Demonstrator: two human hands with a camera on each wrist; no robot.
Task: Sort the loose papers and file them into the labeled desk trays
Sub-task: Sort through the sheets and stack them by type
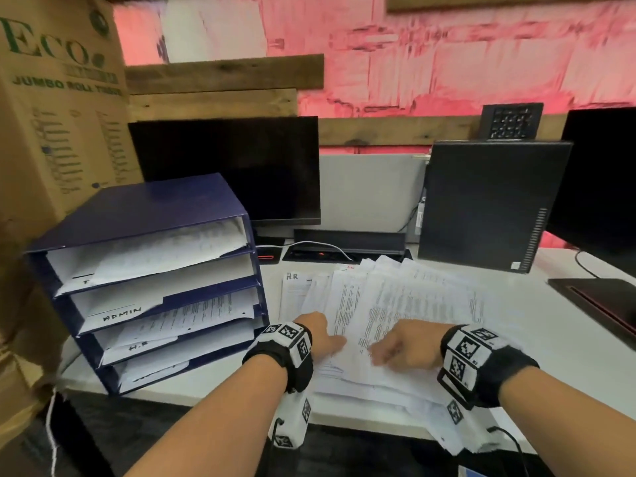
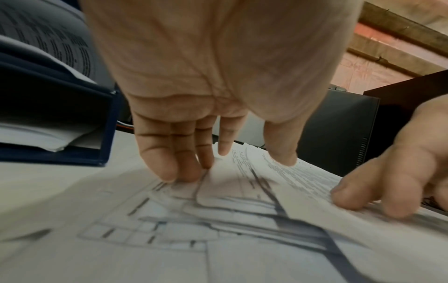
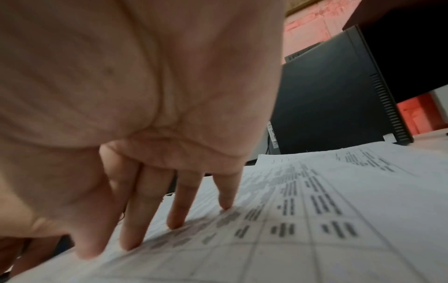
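Loose papers lie fanned in a messy pile on the white desk, front-centre, just right of the blue tray unit; near edge of pile overhangs the desk front. One sheet at the pile's back-left reads "H.R".

Left hand rests on the pile's left side, fingers straight, tips pressing down on a sheet w/ drawn lines; thumb touches a printed sheet beside it. Nothing gripped.

Right hand sits just beside it, fingertips extended and pressing a printed table sheet; no grasp either.

Tray unit has four shelves w/ papers in them; labels "ADMIN" and "H.R" readable, others not. Behind: dark monitor, PC tower to the right, cardboard box at left.
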